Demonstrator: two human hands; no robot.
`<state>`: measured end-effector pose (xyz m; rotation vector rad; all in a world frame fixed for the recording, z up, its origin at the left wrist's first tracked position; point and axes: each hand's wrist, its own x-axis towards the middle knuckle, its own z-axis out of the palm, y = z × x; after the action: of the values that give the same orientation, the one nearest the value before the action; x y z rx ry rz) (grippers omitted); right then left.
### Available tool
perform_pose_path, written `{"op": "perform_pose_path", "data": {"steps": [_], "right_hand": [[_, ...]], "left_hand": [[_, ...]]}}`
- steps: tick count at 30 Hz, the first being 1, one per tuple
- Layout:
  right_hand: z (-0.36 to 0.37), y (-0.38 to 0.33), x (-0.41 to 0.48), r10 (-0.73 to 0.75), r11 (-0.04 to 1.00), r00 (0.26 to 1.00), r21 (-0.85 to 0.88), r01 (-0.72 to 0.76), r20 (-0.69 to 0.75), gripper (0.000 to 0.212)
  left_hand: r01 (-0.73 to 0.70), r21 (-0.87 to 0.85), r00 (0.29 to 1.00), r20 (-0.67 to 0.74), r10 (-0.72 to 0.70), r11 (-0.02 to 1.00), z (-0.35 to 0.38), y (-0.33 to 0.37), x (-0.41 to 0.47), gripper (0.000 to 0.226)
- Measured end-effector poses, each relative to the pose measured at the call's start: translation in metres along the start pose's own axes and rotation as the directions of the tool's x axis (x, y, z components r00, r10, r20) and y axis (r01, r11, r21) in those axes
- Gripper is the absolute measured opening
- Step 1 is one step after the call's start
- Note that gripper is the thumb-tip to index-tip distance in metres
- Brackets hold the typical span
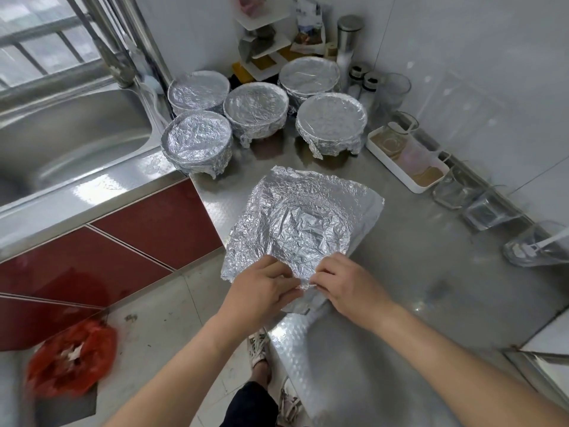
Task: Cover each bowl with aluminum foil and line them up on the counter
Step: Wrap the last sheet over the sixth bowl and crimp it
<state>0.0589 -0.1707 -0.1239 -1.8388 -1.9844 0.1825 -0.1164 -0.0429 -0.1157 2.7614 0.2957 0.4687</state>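
Five wrapped bowls (255,110) clustered far on the counter (415,272), not in a row yet. Nearer: left hand (261,291) and right hand (348,288) both pinch the near edge of the foil sheet (303,223), draped loosely over what looks like a sixth bowl. Left: crimp, line up.

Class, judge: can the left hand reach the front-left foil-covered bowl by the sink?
Probably yes: nothing stands between left hand and round foil-covered bowl, though it pinches the crinkled foil sheet.

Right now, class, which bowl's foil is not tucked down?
The front bowl, beside the left hand and right hand: its foil flares out loose; the five behind are tucked tight.
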Motion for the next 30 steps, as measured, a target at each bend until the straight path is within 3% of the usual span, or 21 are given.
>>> {"op": "perform_pose_path", "data": {"steps": [4, 10, 15, 21, 26, 30], "right_hand": [[0.002, 0.004, 0.001, 0.005, 0.999, 0.999, -0.045, -0.006, -0.033, 0.021], [-0.008, 0.015, -0.002, 0.012, 0.999, 1.0, -0.032, -0.013, -0.026, 0.027], [-0.024, 0.032, -0.003, 0.047, 0.998, 0.998, 0.029, -0.048, 0.041, 0.023], [-0.043, 0.018, -0.004, 0.172, 0.981, 0.985, 0.095, -0.171, -0.006, 0.022], [-0.021, 0.002, -0.007, 0.17, 0.975, 0.985, 0.148, -0.167, -0.008, 0.012], [-0.005, 0.004, -0.009, 0.095, 0.995, 0.995, 0.017, -0.095, -0.004, 0.02]], "left_hand": [[-0.112, 0.09, 0.994, 0.02, 0.111, 0.99, 0.007, -0.001, 0.0, 0.02], [-0.118, 0.115, 0.991, 0.07, 0.111, 0.986, 0.015, 0.005, 0.009, 0.007], [-0.014, -0.015, 0.999, 0.033, 0.015, 1.0, 0.01, 0.023, 0.02, 0.025], [0.138, -0.102, 0.99, 0.034, -0.135, 0.985, -0.003, 0.008, 0.011, 0.035], [0.12, -0.088, 0.993, 0.03, -0.118, 0.989, 0.008, 0.01, 0.008, 0.03], [0.008, -0.001, 1.0, 0.019, -0.008, 1.0, 0.01, 0.006, 0.008, 0.029]]}}
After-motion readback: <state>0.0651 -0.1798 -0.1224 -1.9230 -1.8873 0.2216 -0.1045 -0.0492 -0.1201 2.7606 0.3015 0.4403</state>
